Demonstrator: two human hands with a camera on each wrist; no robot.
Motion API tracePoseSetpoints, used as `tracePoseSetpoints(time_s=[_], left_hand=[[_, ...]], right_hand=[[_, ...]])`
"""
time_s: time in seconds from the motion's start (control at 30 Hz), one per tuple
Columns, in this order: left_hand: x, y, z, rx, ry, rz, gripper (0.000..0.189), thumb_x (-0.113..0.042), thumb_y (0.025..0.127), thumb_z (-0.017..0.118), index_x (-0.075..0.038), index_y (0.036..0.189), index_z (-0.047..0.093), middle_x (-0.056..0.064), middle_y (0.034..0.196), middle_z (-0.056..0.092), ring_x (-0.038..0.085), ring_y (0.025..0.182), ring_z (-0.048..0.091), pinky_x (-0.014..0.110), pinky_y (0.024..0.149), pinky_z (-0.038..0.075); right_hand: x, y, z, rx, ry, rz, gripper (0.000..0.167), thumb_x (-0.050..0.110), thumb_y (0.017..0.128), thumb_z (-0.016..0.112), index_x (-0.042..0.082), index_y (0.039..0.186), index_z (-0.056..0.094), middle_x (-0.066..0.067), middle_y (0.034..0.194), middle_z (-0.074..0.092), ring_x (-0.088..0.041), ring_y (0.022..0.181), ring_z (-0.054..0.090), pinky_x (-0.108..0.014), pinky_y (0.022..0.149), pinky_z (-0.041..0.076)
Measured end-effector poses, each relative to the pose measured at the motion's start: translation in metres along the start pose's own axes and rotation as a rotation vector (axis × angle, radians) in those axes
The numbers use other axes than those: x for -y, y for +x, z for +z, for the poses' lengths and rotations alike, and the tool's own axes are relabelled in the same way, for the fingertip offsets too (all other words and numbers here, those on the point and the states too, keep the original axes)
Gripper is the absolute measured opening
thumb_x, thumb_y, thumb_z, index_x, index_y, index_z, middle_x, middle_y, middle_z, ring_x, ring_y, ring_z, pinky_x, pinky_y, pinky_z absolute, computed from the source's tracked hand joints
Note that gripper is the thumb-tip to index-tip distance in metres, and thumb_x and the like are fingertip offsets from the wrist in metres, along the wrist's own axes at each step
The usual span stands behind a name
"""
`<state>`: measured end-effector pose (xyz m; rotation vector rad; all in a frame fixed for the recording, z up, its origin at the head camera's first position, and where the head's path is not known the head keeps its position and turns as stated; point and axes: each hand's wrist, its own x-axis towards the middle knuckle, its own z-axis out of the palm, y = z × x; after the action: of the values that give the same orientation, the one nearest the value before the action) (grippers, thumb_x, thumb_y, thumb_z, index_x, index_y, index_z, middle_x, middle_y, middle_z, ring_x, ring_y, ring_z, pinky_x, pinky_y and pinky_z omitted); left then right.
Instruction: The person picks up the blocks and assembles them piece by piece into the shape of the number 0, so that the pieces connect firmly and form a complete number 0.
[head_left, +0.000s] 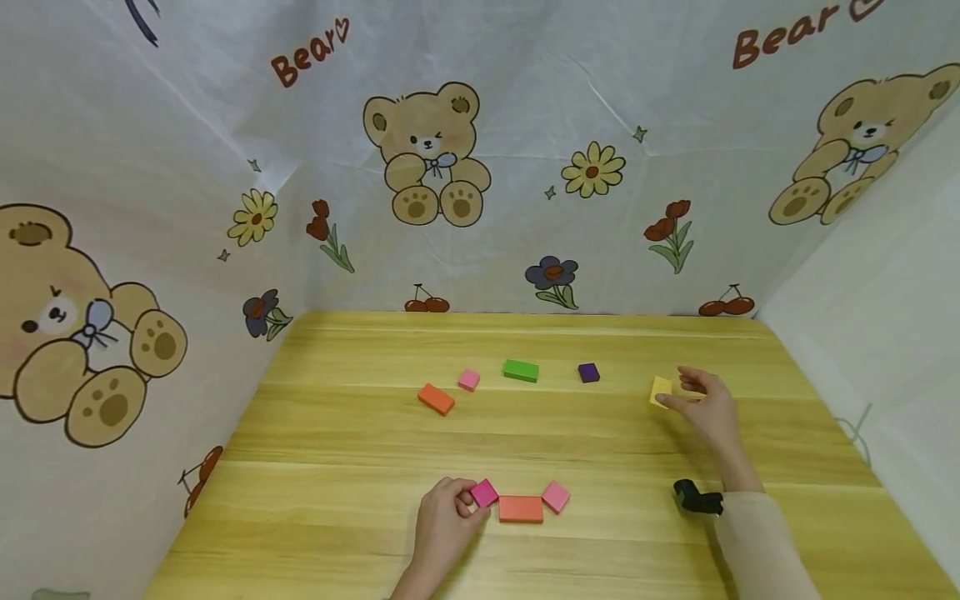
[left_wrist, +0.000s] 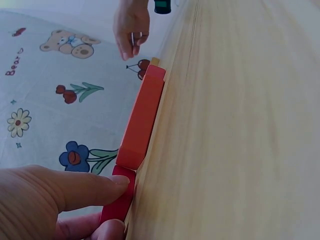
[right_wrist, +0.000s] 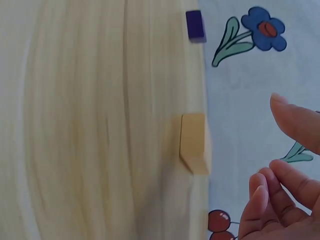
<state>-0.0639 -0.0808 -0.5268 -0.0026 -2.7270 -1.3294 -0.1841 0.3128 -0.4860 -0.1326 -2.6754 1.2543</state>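
My left hand pinches a magenta block between thumb and fingers at the front of the table. A corner of that block meets an orange-red rectangular block, and a turned pink block stands at its other end. Toward the back right, my right hand hovers beside a yellow block, its thumb overlapping it in the head view. In the right wrist view, thumb and fingers are spread apart, and the yellow block sits on the table away from them.
Along the back lie an orange block, a small pink block, a green block and a purple block. A small black device is at the right sleeve. A bear-printed cloth hangs behind the wooden table.
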Motion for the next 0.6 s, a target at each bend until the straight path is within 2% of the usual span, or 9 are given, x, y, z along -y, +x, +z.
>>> tracePoseSetpoints(time_s=[0.07,0.17,0.27,0.37,0.6], left_hand=[[0.0,0.0,0.0,0.001,-0.001,0.0,0.026,-0.008,0.068,0.086,-0.004,0.09,0.073,-0.005,0.072,0.056,-0.003,0.059,0.046,0.016,0.056,0.043],[0.001,0.0,0.0,0.001,-0.001,0.0,0.026,-0.007,0.067,0.086,-0.004,0.09,0.073,-0.005,0.072,0.056,-0.002,0.059,0.046,0.016,0.056,0.043],[0.001,0.001,0.0,0.005,-0.002,-0.003,0.026,-0.008,0.068,0.086,-0.004,0.09,0.073,-0.006,0.072,0.056,-0.002,0.059,0.046,0.016,0.056,0.043],[0.001,0.001,-0.001,0.006,-0.004,-0.006,0.027,-0.008,0.068,0.086,-0.004,0.09,0.073,-0.006,0.072,0.056,-0.003,0.059,0.046,0.016,0.057,0.043],[0.0,0.0,-0.001,0.011,-0.027,-0.009,0.027,-0.007,0.068,0.086,-0.002,0.091,0.073,-0.005,0.073,0.057,-0.003,0.059,0.047,0.015,0.056,0.043]], right_hand=[[-0.004,0.004,-0.003,0.025,-0.027,0.017,0.071,0.026,0.086,0.076,-0.005,0.141,0.045,-0.028,0.132,0.048,-0.039,0.116,0.049,-0.009,0.074,0.044],[-0.01,0.01,-0.004,0.081,-0.064,0.04,0.077,0.029,0.085,0.076,-0.006,0.144,0.04,-0.031,0.136,0.044,-0.044,0.119,0.047,-0.032,0.085,0.05],[-0.015,0.014,-0.003,0.138,-0.068,0.056,0.082,0.028,0.085,0.077,-0.007,0.147,0.035,-0.033,0.139,0.04,-0.048,0.122,0.044,-0.054,0.092,0.046],[-0.02,0.018,-0.002,0.188,-0.066,0.059,0.086,0.027,0.085,0.077,-0.009,0.147,0.031,-0.035,0.14,0.039,-0.048,0.122,0.043,-0.059,0.097,0.042],[-0.028,0.022,0.001,0.258,-0.082,0.065,0.086,0.026,0.084,0.078,-0.011,0.146,0.031,-0.036,0.138,0.042,-0.047,0.121,0.047,-0.057,0.099,0.041]])
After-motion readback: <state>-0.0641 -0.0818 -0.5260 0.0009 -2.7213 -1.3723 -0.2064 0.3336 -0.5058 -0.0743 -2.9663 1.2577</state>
